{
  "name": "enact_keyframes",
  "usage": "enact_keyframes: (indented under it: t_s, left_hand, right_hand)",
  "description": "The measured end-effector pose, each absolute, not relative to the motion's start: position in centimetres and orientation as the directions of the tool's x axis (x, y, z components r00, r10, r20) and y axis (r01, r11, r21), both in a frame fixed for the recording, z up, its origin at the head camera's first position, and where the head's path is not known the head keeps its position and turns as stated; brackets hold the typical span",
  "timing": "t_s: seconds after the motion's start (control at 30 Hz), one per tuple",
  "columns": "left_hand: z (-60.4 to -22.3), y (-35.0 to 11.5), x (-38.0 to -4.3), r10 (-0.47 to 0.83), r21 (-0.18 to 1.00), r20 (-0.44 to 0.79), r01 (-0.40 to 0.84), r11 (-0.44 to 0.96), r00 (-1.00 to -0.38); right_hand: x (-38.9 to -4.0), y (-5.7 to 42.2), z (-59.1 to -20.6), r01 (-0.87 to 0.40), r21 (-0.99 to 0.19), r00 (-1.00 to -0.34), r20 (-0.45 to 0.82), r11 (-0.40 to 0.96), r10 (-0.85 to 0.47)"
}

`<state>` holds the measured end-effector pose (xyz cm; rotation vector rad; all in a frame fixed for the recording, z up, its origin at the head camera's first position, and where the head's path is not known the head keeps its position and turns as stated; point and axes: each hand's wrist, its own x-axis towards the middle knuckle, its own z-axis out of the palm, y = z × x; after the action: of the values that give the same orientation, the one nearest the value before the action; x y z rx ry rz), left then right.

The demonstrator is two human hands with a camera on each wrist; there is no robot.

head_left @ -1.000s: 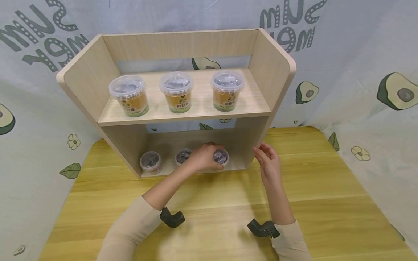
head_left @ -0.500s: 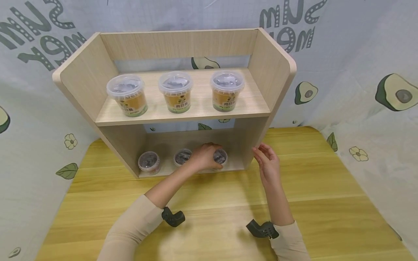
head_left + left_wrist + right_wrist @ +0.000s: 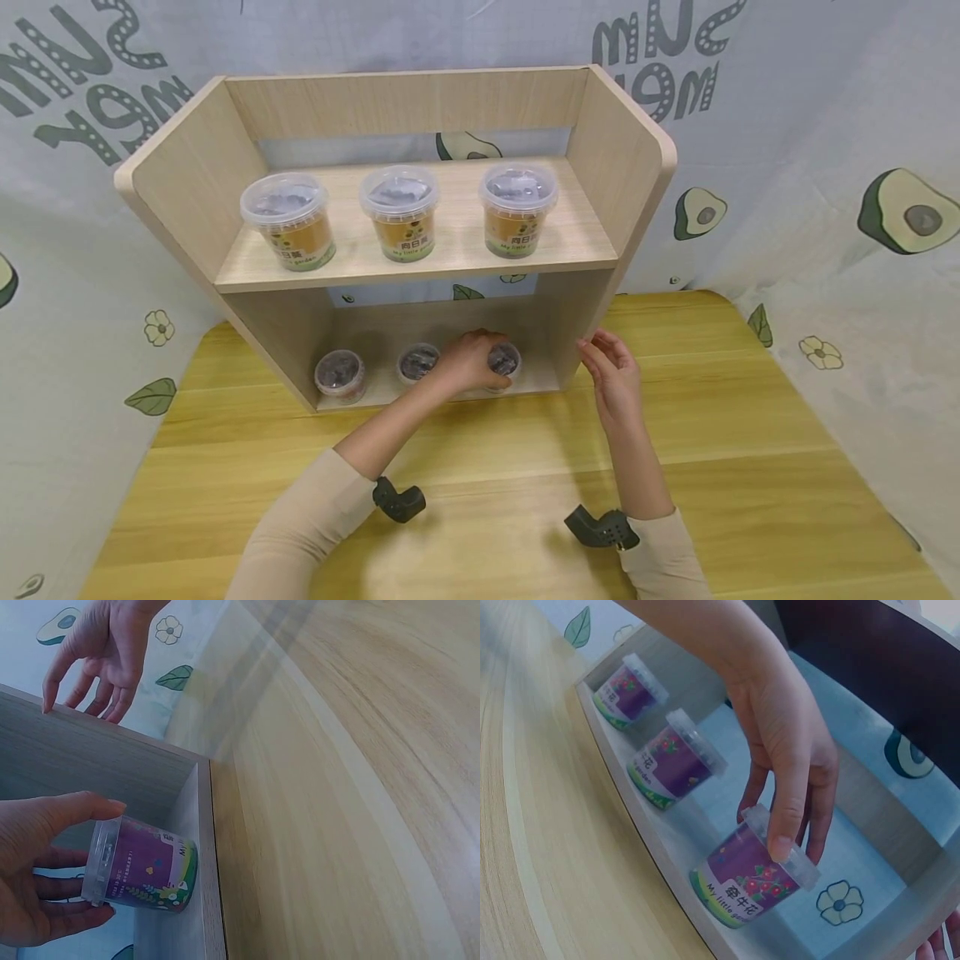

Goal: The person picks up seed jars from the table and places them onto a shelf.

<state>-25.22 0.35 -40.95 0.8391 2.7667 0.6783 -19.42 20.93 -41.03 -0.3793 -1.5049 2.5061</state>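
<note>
My left hand (image 3: 471,363) reaches into the lower shelf and grips the right-hand purple plastic cup (image 3: 746,877) by its clear lid, thumb in front and fingers behind. In the left wrist view this same purple cup (image 3: 150,864) stands on the shelf bottom near its front edge. My right hand (image 3: 615,375) is at the outer face of the shelf's right side panel (image 3: 577,321), fingertips right at its front edge. Two more purple cups, the middle one (image 3: 676,761) and the left one (image 3: 630,694), stand in a row on the same level.
The two-level wooden shelf (image 3: 420,279) stands on a wood-grain table (image 3: 480,500). Along its upper level are three lidded orange cups, at left (image 3: 288,221), middle (image 3: 401,212) and right (image 3: 517,210). Behind hangs a cloth (image 3: 810,108) printed with avocados.
Both hands keep nearly the same place, the left still on the right-hand purple cup. The head view has shifted slightly, so the shelf sits a little further left in it.
</note>
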Motion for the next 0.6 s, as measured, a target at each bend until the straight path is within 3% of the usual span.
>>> enact_keyframes:
  t_s: [0.6]
  left_hand:
    - [-41.25,0.25,-25.32,0.571,0.515,-0.039,0.473,0.715,-0.82]
  right_hand:
    - [-19.35,21.01,-41.03,-0.028,-0.89,-0.953,-0.113,-0.454,0.28]
